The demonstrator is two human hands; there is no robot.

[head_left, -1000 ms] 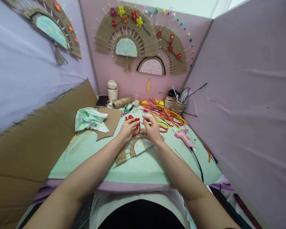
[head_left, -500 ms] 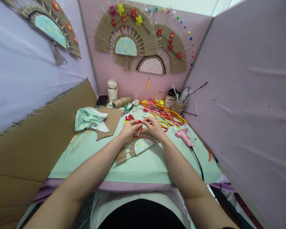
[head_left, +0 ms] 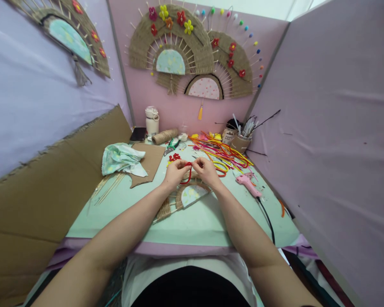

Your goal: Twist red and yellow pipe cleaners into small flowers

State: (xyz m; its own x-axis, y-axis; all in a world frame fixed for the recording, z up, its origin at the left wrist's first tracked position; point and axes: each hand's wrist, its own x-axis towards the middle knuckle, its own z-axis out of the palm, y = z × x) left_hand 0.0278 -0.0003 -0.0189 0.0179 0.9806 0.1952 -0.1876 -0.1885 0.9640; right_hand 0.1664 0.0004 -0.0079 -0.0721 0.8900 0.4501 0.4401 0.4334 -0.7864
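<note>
Since this red pipe cleaner looks light and bendy, I pinch it right at the curl, left hand 9 o'clock, right hand 3.

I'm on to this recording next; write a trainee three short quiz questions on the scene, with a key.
1. True or false: the pink glue gun lies to the right of the right hand.
2. What colour is the strand in the left hand?
A) yellow B) red C) orange
3. Fill in: the crumpled cloth lies partly on a flat piece of ____.

Key: 1. True. 2. B. 3. cardboard.
</note>
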